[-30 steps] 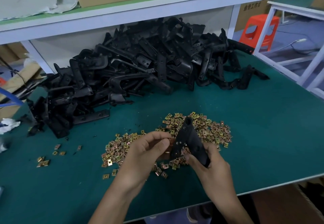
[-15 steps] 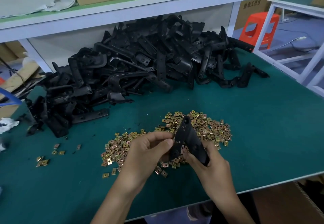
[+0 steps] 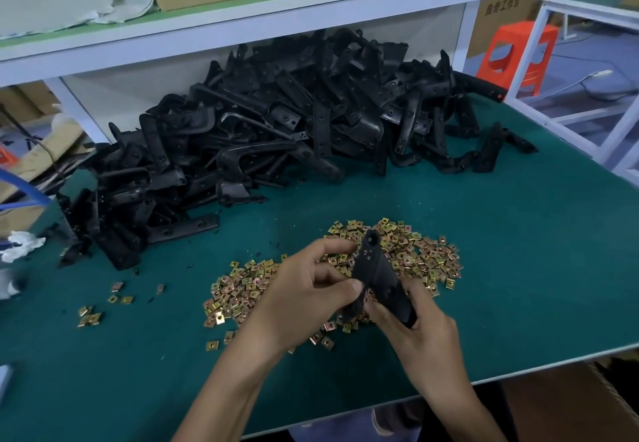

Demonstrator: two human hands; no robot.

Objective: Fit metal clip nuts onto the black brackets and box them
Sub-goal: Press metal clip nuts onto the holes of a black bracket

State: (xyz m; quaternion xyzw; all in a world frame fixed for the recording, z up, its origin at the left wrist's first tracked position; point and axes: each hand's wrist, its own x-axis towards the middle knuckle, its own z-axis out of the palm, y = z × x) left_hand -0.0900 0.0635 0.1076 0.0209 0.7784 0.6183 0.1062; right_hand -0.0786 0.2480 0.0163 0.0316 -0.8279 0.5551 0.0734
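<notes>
Left hand pinches the bracket at its edge, probably to press a nut on (the nut itself is hidden); right hand grips the lower end to steady it. Both hands hover above the nuts on the table. A heap of brackets lies behind, well apart.

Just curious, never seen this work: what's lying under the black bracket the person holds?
Beneath the black bracket: a heap of gold clip nuts on the green table. The left hand and right hand gripping it cover whatever lies directly below.
</notes>
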